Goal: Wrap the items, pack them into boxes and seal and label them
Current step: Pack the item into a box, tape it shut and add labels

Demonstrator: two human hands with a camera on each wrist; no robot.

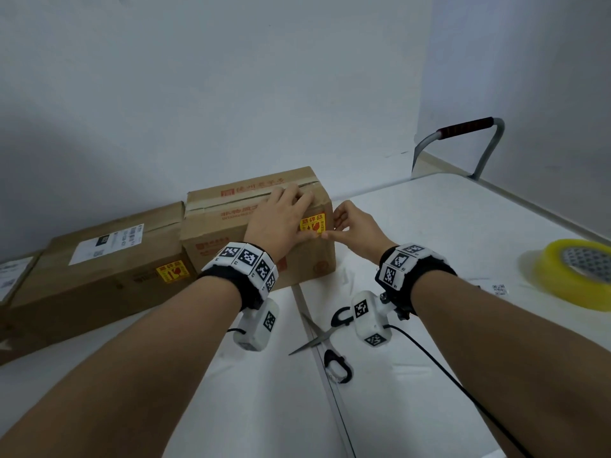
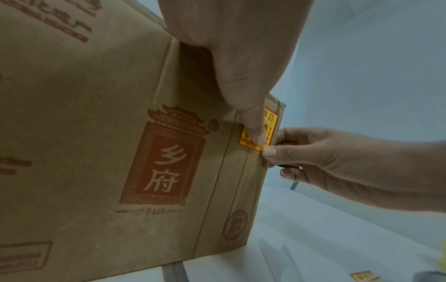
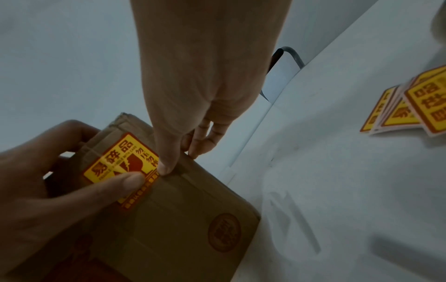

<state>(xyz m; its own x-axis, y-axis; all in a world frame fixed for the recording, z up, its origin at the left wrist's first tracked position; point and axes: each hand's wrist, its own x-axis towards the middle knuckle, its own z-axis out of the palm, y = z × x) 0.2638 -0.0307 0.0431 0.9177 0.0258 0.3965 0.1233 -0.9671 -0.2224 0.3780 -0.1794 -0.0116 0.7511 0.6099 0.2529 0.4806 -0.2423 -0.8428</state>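
Labelling step — fragile sticker (image 1: 311,224) going onto taped box (image 1: 228,223) near worktop's (image 1: 429,226) far edge.
Head: left hand (image 1: 281,223) flat, thumb pinning sticker. Left wrist: right hand (image 2: 321,152) pinching sticker's corner. Right wrist: spare stickers (image 3: 415,106) nearby — next, smoothing down, probably.

The box (image 1: 231,233) is brown cardboard with red print, shut and taped along its top seam, standing upright under the left hand (image 1: 281,219). The sticker (image 1: 311,223) is yellow with red characters, lying on the box's near face by its right edge, between the left thumb and the right hand (image 1: 355,226).
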